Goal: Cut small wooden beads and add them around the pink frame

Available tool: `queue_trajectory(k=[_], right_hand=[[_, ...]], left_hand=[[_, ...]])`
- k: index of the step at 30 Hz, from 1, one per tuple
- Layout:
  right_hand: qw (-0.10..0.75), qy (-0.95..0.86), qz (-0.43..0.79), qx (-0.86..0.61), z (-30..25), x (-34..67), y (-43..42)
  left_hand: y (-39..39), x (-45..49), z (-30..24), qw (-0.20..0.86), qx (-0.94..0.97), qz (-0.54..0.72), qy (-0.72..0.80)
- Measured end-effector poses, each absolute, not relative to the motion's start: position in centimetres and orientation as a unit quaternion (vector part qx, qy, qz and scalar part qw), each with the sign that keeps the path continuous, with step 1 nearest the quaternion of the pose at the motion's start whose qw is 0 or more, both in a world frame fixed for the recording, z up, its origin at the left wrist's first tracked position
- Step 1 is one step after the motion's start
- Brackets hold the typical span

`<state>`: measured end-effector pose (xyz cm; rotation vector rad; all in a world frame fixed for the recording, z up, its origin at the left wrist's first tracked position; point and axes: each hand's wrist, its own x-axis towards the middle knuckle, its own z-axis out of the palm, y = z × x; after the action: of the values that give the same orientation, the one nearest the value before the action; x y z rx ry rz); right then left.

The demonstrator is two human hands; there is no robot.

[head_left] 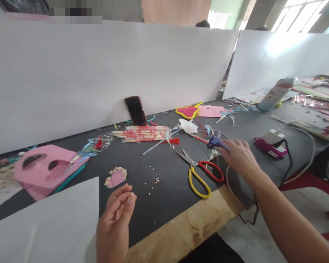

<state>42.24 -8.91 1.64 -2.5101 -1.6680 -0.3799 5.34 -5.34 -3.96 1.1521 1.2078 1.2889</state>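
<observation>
My left hand (pixel 115 223) is closed in a pinch near the table's front, with a small pale bead (pixel 132 194) at the fingertips. Just beyond it lies a small pink piece (pixel 117 177) edged with pale beads. Loose beads (pixel 156 180) are scattered to its right. On the right side, my right hand (pixel 239 155) is wrapped round a blue glue gun (pixel 218 143), its palm side hidden. Scissors (pixel 198 168) with one red and one yellow handle lie open between my hands.
Wrapped sticks (pixel 145 133) lie before a leaning phone (pixel 136 110). Pink cut-out card (pixel 48 164) and a white board (pixel 49 219) are at left. A purple power strip (pixel 271 146) and a bottle (pixel 276 94) stand right. A white partition (pixel 112 69) closes the back.
</observation>
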Motion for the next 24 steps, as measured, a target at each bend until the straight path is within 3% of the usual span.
queue_trajectory(k=[7, 13, 18, 24], right_hand=[[0.057, -0.522, -0.076, -0.847, -0.4, 46.3, -7.2], [0.192, -0.477, -0.008, -0.857, 1.6, 48.1, -8.6], [0.325, -0.489, 0.150, -0.795, 1.7, 46.7, -9.8], [0.380, -0.516, 0.267, -0.720, 0.5, 44.8, -8.0]], left_hand=[[-5.2, 5.3, -3.9, 0.495, 0.474, 0.529, 0.501], [-5.4, 5.4, -3.9, 0.496, 0.482, 0.514, 0.508], [-5.5, 5.5, -3.7, 0.505, 0.479, 0.506, 0.509], [-5.4, 5.7, -3.6, 0.504, 0.485, 0.499, 0.512]])
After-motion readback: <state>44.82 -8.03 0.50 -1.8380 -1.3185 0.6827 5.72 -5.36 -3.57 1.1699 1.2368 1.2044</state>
